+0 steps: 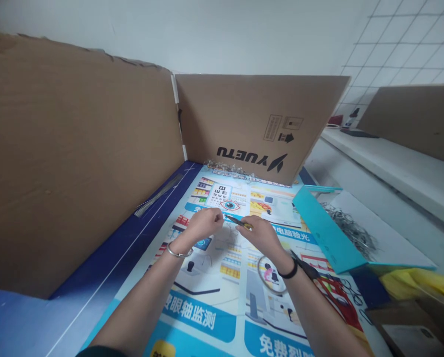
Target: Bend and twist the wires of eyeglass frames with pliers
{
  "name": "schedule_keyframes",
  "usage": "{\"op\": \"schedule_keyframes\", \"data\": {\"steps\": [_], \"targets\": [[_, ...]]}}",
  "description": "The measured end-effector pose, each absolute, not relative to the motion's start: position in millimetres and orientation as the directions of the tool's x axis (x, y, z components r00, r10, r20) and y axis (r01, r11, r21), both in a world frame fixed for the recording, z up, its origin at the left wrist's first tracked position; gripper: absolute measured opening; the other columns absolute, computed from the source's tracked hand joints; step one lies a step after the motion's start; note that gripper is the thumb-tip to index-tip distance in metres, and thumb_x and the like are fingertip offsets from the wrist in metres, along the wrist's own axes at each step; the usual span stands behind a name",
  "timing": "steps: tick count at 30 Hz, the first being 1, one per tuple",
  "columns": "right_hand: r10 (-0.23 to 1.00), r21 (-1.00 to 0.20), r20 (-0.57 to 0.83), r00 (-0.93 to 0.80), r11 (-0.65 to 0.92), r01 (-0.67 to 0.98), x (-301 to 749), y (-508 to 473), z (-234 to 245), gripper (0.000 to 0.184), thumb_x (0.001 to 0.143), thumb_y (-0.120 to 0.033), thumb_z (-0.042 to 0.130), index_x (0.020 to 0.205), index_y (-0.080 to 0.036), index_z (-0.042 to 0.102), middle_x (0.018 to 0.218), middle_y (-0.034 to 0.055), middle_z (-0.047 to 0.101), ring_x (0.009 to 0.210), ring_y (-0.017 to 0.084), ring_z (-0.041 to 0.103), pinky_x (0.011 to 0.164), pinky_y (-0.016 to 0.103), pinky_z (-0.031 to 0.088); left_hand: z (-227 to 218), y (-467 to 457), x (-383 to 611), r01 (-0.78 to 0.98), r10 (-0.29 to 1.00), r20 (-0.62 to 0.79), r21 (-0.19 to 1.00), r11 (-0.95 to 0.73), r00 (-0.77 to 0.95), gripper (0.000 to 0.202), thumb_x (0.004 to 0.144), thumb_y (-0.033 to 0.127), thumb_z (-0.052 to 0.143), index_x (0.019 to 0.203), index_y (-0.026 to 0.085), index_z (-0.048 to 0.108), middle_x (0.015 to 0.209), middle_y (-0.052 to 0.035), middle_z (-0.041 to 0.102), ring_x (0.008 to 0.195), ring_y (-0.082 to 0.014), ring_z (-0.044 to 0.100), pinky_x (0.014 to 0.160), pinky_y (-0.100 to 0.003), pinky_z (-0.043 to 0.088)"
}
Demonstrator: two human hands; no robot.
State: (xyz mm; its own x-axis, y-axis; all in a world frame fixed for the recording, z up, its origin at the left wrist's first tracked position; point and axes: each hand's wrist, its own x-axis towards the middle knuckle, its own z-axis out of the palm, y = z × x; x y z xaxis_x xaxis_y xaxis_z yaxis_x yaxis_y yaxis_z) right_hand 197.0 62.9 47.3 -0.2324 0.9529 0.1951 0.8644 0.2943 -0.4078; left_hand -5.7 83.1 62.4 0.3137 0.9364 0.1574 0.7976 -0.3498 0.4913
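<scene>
My right hand [261, 233] is closed around pliers [234, 219] with dark jaws and a bit of yellow on the handle. The jaws point left, toward my left hand [207, 221]. That hand is closed with its fingertips pinched together, just left of the jaw tips; whatever is in it is too small to make out. Both hands are over a printed poster sheet [222, 277] that covers the table. Under my right wrist lies a thin round ring of wire [261, 277]. A black-handled tool [305, 267] rests beside my right forearm.
Cardboard panels stand at the left [84, 148] and at the back [229, 114]. Small shiny pieces [225, 167] lie along the back panel. Straight wires [158, 196] are at left. A teal box [324, 233] at right holds tangled wire [350, 230]; yellow material [422, 282] is near it.
</scene>
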Motion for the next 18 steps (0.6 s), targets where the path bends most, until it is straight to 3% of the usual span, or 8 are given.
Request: {"op": "schedule_keyframes", "data": {"steps": [2, 5, 10, 18], "targets": [[0.955, -0.387, 0.201, -0.22, 0.283, 0.877, 198.0, 62.6, 47.8, 0.02, 0.081, -0.038, 0.054, 0.088, -0.023, 0.065, 0.082, 0.0023, 0.062, 0.075, 0.015, 0.057, 0.065, 0.024, 0.036, 54.7, 93.5, -14.8, 0.748, 0.925, 0.151, 0.55, -0.372, 0.349, 0.013, 0.078, 0.03, 0.051, 0.079, 0.02, 0.06, 0.076, -0.0005, 0.065, 0.069, -0.0152, 0.058, 0.06, -0.023, 0.039], [0.957, -0.332, 0.211, -0.199, 0.262, 0.906, 200.4, 63.0, 47.3, 0.02, 0.082, -0.037, 0.054, 0.091, -0.024, 0.066, 0.085, 0.0029, 0.062, 0.078, 0.016, 0.057, 0.065, 0.024, 0.035, 35.4, 110.7, -27.2, 0.572, 0.949, 0.198, 0.761, -0.308, 0.248, 0.023, 0.07, 0.03, 0.06, 0.089, 0.018, 0.058, 0.092, -0.0044, 0.063, 0.086, -0.0188, 0.058, 0.074, -0.027, 0.044], [0.948, -0.166, 0.226, -0.222, 0.262, 0.951, 200.5, 64.8, 41.6, 0.019, 0.083, -0.038, 0.054, 0.091, -0.025, 0.065, 0.085, 0.0018, 0.062, 0.078, 0.015, 0.058, 0.061, 0.024, 0.034, 0.8, 126.5, -27.3, 0.531, 0.942, 0.138, 0.796, -0.289, 0.307, 0.026, 0.064, 0.025, 0.064, 0.088, 0.015, 0.062, 0.088, -0.0043, 0.064, 0.081, -0.0187, 0.058, 0.073, -0.029, 0.045], [0.942, -0.085, 0.221, -0.253, 0.277, 0.957, 198.1, 66.2, 35.9, 0.019, 0.084, -0.037, 0.053, 0.091, -0.024, 0.065, 0.084, 0.0033, 0.062, 0.082, 0.016, 0.057, 0.063, 0.024, 0.035, -20.4, 127.8, -11.5, 0.504, 0.927, 0.13, 0.808, -0.304, 0.351, 0.012, 0.063, 0.014, 0.056, 0.071, 0.016, 0.065, 0.066, 0.0015, 0.06, 0.061, -0.0124, 0.052, 0.056, -0.022, 0.039]]}}
